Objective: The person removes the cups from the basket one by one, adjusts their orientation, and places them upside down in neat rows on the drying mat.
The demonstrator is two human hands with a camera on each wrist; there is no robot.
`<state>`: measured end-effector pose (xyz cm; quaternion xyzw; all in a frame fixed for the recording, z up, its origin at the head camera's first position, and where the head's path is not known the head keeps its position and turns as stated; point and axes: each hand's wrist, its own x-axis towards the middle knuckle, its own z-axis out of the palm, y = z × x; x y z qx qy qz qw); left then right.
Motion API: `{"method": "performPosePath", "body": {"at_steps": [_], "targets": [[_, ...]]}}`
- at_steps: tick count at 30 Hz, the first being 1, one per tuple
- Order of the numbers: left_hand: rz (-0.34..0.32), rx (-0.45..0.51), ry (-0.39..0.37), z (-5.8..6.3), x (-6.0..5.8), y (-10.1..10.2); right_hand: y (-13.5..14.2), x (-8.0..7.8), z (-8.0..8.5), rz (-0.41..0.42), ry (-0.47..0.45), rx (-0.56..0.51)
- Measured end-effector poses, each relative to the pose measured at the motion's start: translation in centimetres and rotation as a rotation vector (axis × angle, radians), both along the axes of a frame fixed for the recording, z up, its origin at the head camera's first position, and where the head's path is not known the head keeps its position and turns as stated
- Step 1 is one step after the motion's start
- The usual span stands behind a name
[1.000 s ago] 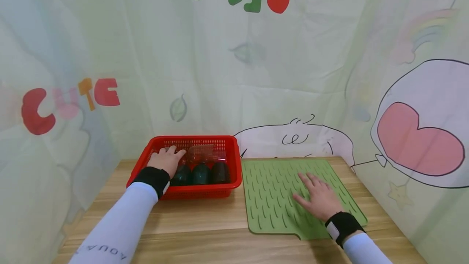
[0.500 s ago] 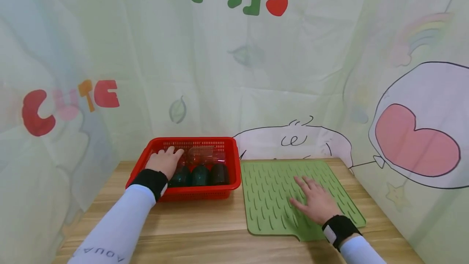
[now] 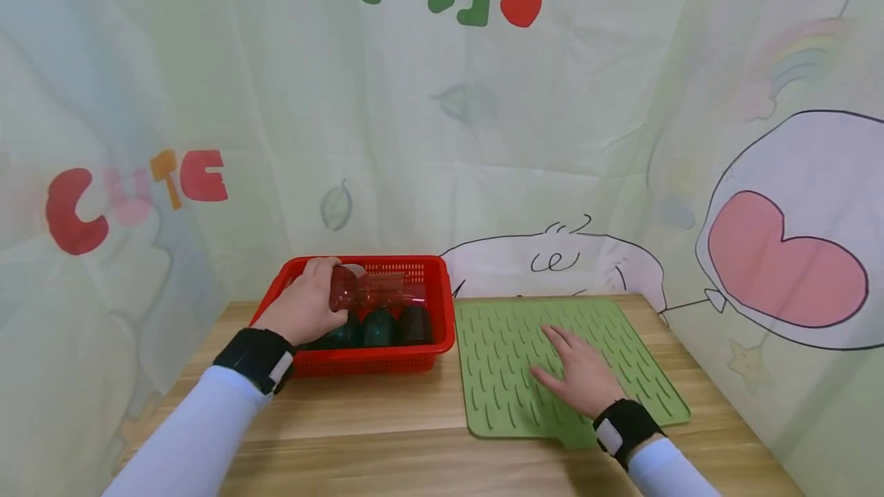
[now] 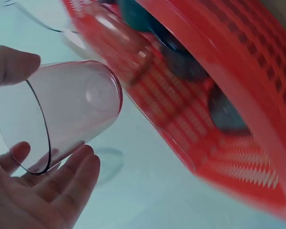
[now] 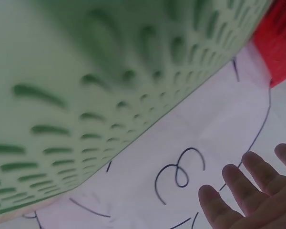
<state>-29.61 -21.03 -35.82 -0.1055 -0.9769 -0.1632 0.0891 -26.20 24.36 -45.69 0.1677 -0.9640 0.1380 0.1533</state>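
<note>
My left hand holds a clear plastic cup between thumb and fingers, just over the left side of the red basket. In the left wrist view the cup lies tilted on its side, its rim toward the palm and its base toward the basket. Several dark green cups lie along the basket's near side, and another clear cup lies behind them. My right hand is over the green ridged mat, fingers spread and holding nothing; whether it touches the mat cannot be told.
Basket and mat sit side by side on a wooden table. A printed cloth backdrop hangs behind and on both sides, close to the table's back edge.
My left hand has lifted a clear cup up from inside the basket, where its fingers were reaching. The right hand has shifted slightly to the left over the mat.
</note>
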Motion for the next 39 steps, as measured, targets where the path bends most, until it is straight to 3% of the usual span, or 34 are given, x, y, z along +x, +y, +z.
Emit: {"method": "performPosePath", "body": {"at_steps": [4, 10, 15, 20, 24, 30, 34, 39], "targets": [[-0.016, 0.153, -0.056, 0.1, 1.0, 0.7, -1.6, -0.2, 0.7, 0.051, -0.025, -0.132], [-0.087, 0.321, -0.115, -0.4, 2.5, 2.3, -5.0, -0.4, 1.7, 0.099, -0.274, -0.524], [-0.133, 0.377, -0.139, -0.6, 3.7, 4.0, -8.4, -0.7, 2.7, 0.121, -0.485, -0.831], [-0.187, 0.393, -0.131, -0.8, 4.7, 5.8, -10.9, -0.8, 3.4, 0.192, -0.672, -1.07], [-0.219, 0.403, -0.125, -1.0, 5.3, 7.1, -12.4, -0.7, 3.7, 0.236, -0.781, -1.178], [-0.247, 0.449, -0.154, -1.4, 6.3, 8.7, -13.5, -0.3, 3.8, 0.365, -0.925, -1.336], [-0.264, 0.463, -0.155, -1.6, 6.6, 9.3, -13.7, -0.1, 3.8, 0.403, -0.959, -1.376], [-0.279, 0.474, -0.171, -2.0, 6.6, 9.7, -13.5, 0.1, 3.7, 0.375, -0.93, -1.38]]}}
